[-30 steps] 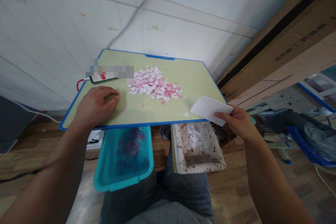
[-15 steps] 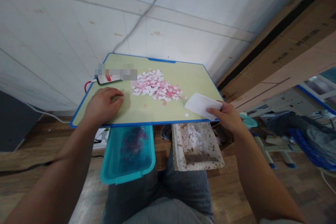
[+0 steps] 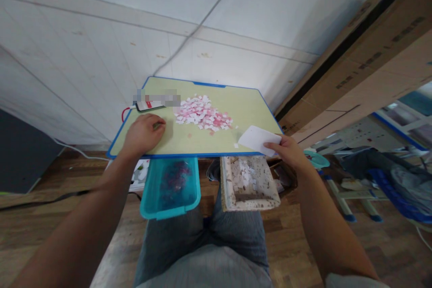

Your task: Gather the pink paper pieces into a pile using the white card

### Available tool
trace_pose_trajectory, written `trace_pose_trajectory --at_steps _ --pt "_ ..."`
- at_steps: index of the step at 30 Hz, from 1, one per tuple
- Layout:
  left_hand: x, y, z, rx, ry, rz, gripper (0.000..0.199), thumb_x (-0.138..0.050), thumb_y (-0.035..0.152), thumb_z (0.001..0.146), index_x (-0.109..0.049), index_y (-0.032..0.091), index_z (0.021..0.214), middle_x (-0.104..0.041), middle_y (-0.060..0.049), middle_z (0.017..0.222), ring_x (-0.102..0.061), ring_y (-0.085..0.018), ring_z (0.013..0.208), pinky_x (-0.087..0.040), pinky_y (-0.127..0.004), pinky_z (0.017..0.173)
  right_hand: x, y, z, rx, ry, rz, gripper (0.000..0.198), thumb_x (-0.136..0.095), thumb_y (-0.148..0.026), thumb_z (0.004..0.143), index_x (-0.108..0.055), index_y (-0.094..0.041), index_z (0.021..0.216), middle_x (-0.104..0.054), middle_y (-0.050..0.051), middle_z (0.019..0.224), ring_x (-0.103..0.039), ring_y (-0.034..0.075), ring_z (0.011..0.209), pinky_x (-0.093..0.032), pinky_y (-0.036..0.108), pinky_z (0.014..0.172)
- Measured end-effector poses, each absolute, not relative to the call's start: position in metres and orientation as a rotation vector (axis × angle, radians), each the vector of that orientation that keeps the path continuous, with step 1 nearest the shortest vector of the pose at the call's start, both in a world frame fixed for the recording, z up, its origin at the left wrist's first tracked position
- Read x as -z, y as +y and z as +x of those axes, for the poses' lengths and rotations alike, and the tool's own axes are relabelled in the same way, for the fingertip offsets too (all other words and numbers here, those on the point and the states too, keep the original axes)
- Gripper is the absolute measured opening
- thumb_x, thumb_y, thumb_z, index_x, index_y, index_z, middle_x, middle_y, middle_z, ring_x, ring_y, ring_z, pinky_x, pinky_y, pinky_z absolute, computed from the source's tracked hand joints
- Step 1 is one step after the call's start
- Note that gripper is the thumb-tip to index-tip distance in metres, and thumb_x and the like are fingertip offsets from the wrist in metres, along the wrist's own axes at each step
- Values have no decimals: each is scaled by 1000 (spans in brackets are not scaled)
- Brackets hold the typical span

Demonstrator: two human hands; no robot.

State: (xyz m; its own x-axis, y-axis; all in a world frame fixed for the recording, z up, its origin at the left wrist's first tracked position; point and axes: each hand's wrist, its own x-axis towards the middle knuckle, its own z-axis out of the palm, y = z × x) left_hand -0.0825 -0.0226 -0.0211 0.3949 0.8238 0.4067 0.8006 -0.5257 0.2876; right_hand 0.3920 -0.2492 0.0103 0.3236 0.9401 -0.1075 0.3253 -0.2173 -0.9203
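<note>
My right hand [image 3: 285, 149] pinches a white card [image 3: 259, 138] by its right end, tilted low over the front right of a small yellow-green table [image 3: 162, 141] with a blue edge. A heap of small white and pink square pieces [image 3: 202, 113] lies at the table's middle, left of the card. One loose white piece [image 3: 236, 145] lies beside the card's left end. My left hand [image 3: 146, 132] rests at the table's left front with fingers curled in; whether anything is inside them is hidden.
A phone [image 3: 150, 105] with a red-ended cable lies at the back left. Below the front edge are a teal tub [image 3: 145, 202] with dark purplish contents and a speckled tray [image 3: 272, 204] with white pieces. Tall cardboard [image 3: 337, 90] stands to the right, a wall behind.
The view has shifted slightly, so the table and tubs appear a little moved. My right hand keeps hold of the card, and my left hand stays curled on the table.
</note>
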Motion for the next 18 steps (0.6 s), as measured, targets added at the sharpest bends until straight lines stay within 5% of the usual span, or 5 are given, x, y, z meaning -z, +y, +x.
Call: trace_pose_trajectory --at_steps 18 --pt "20 -25 -83 -896 1438 2580 26 -54 31 87 -74 21 100 -71 -8 110 -61 -28 112 -46 -39 105 -11 -214 381 -648 -1172 -1760 48 -78 -45 70 -76 -14 107 -77 6 88 -68 21 70 -54 31 63"
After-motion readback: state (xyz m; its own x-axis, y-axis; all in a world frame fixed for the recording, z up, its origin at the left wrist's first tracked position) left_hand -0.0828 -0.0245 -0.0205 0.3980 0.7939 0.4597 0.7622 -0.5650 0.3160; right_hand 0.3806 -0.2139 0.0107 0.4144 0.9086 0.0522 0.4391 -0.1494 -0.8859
